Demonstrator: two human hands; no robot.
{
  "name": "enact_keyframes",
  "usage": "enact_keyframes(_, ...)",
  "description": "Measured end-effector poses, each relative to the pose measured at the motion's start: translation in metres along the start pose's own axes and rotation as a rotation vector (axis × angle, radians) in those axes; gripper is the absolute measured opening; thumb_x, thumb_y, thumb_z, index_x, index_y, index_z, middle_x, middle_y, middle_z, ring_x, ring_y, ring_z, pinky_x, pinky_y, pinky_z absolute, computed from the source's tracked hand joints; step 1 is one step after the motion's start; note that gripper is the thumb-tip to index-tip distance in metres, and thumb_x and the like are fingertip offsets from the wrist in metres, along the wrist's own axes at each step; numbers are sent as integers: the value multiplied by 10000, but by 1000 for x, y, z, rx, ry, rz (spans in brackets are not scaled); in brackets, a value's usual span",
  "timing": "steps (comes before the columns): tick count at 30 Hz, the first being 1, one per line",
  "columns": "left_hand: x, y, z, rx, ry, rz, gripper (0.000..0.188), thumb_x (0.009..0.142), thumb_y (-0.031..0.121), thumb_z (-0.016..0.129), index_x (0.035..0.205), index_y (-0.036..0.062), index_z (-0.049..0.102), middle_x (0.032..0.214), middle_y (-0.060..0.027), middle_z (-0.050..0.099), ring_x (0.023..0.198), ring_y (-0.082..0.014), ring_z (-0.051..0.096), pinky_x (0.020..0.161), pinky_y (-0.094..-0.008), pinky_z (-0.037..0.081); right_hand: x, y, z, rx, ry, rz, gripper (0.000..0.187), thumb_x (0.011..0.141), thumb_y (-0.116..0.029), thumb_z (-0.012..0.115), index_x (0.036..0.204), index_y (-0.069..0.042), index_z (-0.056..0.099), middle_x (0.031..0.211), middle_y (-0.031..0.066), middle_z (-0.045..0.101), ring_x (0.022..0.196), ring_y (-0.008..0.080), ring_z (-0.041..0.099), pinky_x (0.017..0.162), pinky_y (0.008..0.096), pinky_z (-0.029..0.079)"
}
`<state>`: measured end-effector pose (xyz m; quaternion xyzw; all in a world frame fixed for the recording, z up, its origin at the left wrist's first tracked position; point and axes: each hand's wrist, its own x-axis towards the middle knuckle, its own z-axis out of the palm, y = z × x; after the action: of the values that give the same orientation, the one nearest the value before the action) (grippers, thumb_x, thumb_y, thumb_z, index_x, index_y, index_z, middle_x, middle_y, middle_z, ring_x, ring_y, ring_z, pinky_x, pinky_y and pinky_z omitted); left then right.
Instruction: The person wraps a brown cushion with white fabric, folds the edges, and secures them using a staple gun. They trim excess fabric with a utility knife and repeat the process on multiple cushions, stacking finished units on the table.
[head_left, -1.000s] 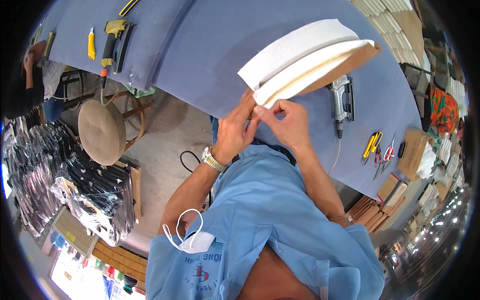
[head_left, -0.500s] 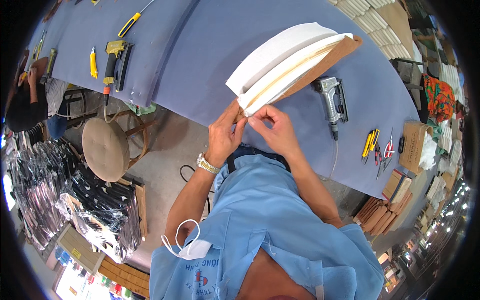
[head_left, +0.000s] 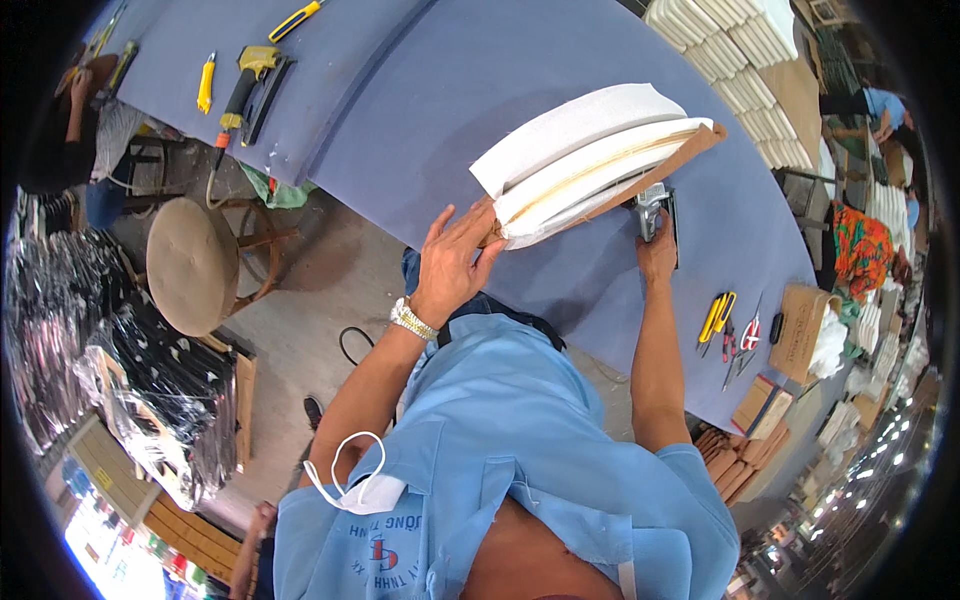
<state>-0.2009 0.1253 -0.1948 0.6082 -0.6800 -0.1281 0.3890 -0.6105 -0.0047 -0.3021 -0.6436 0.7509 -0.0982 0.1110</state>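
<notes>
A curved padded piece [head_left: 590, 185], white with a wooden strip and a brown fabric edge, stands on the blue-grey table in front of me. At its near left end my left hand [head_left: 452, 268] grips the corner between thumb and fingers. My right hand [head_left: 657, 252] is wrapped round the handle of a silver staple gun [head_left: 652, 200], to the right of the piece. Part of the gun's handle is hidden under my fingers, and its nose lies close to the brown edge.
On the table [head_left: 400, 130] lie a gold-and-black staple gun [head_left: 250, 88], a yellow cutter [head_left: 206, 82] and a screwdriver [head_left: 294, 20] at left. Yellow-handled cutters [head_left: 717, 316], pliers [head_left: 750, 334] and a cardboard box [head_left: 803, 330] sit at right. A round stool [head_left: 193, 266] stands left.
My right hand has left the padded piece's corner, moved right and taken hold of the silver staple gun. My left hand stays at the corner. The whole view has shifted slightly.
</notes>
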Motion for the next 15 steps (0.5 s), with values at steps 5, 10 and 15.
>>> enact_keyframes(5, -3, 0, 5, -153, 12, -101, 495, 936, 225, 746, 1364, 5, 627, 1340, -203, 673, 1294, -340, 624, 980, -397, 576, -16, -43, -74, 333, -145, 299, 666, 804, -99, 744, 1433, -66, 529, 909, 107, 679, 841, 222, 672, 769, 375, 548)
enact_keyframes(10, -9, 7, 2, -224, -2, -192, 497, 908, 202, 772, 1354, 28, 637, 1357, -181, 665, 1293, -338, 622, 949, -406, 591, -125, -108, -155, 929, -180, 231, 343, 926, -106, 702, 1225, 32, 609, 908, 59, 657, 817, 162, 638, 742, 309, 523)
enact_keyframes(15, -13, 2, 9, -216, 21, -126, 545, 854, 122, 794, 1375, 92, 639, 1382, -129, 661, 1290, -308, 630, 865, -388, 625, -151, -213, -168, 609, -309, -476, 451, 822, -154, 796, 1199, 36, 636, 1132, 167, 681, 995, 279, 691, 843, 355, 544)
